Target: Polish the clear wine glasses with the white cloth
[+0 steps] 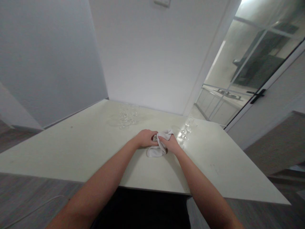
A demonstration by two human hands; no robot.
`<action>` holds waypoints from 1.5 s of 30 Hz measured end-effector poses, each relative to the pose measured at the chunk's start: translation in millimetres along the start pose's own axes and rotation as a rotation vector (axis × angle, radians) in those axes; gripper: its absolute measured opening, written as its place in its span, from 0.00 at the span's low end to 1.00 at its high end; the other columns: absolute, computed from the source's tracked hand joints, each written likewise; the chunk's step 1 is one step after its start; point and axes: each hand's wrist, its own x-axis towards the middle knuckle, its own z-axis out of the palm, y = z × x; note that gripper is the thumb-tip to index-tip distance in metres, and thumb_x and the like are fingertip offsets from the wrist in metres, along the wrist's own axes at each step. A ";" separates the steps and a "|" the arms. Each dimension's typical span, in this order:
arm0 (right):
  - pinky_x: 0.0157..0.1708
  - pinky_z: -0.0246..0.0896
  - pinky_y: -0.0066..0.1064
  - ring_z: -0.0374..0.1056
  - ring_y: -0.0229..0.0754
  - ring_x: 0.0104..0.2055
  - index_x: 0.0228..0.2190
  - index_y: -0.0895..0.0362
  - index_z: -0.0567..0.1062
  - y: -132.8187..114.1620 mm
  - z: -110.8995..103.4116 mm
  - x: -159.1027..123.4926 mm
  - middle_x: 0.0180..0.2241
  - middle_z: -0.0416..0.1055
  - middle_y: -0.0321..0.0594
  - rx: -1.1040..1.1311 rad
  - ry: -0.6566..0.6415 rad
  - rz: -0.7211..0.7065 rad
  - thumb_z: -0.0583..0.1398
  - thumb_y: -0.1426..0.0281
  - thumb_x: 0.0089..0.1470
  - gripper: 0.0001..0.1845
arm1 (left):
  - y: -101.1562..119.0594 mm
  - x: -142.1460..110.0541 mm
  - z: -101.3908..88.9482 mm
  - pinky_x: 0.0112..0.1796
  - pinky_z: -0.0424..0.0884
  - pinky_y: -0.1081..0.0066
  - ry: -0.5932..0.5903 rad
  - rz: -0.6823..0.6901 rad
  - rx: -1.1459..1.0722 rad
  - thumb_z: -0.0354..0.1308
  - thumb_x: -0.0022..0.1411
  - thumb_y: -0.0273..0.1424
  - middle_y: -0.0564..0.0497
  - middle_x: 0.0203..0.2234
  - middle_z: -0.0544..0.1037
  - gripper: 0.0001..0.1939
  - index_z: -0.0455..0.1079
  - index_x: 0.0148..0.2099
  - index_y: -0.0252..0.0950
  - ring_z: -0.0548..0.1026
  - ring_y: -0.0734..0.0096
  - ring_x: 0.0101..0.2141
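My left hand [145,138] is wrapped round a small clear glass [154,138], of which only a bit shows between the fingers. My right hand [172,144] grips a white cloth [156,152] and presses it against the glass from the right. One end of the cloth hangs down toward the tabletop; another part sticks up behind the right fingers. Both hands are close together over the middle of the white table [95,143]. Most of the glass is hidden by fingers and cloth, so its full shape cannot be made out.
Several clear stemmed glasses [124,117] stand at the back left of the table. More stemmed glasses [189,122] stand to the right of my right hand. A white wall [152,70] rises behind the table, with a glazed door [257,92] at the right.
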 end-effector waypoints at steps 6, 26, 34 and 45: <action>0.41 0.66 0.36 0.71 0.44 0.38 0.37 0.58 0.74 0.0 0.1 0.2 0.36 0.75 0.42 -0.022 -0.009 -0.007 0.63 0.55 0.43 0.22 | 1.1 0.0 -0.7 0.27 0.57 0.73 -0.004 -0.001 -0.009 0.51 0.54 0.52 0.50 0.27 0.77 0.23 0.69 0.37 0.38 0.74 0.67 0.28; 0.40 0.67 0.35 0.71 0.45 0.38 0.36 0.58 0.75 -0.1 0.6 0.4 0.34 0.75 0.42 0.001 -0.006 -0.007 0.63 0.59 0.43 0.19 | -1.1 1.0 2.0 0.27 0.57 0.72 -0.006 -0.005 0.004 0.51 0.54 0.53 0.50 0.27 0.77 0.23 0.69 0.38 0.39 0.74 0.67 0.28; 0.40 0.67 0.35 0.72 0.44 0.38 0.36 0.57 0.75 0.6 0.3 0.8 0.35 0.75 0.42 -0.024 -0.013 -0.019 0.63 0.57 0.44 0.20 | 1.0 0.1 -1.1 0.27 0.57 0.72 -0.008 0.004 0.010 0.51 0.54 0.52 0.49 0.27 0.77 0.22 0.69 0.38 0.39 0.74 0.66 0.28; 0.41 0.66 0.35 0.71 0.43 0.37 0.36 0.58 0.75 1.7 1.0 1.5 0.35 0.75 0.42 -0.038 -0.014 -0.021 0.62 0.55 0.44 0.22 | 0.9 0.4 -0.8 0.28 0.58 0.72 -0.010 -0.002 0.014 0.52 0.54 0.52 0.50 0.27 0.77 0.22 0.69 0.38 0.39 0.74 0.66 0.29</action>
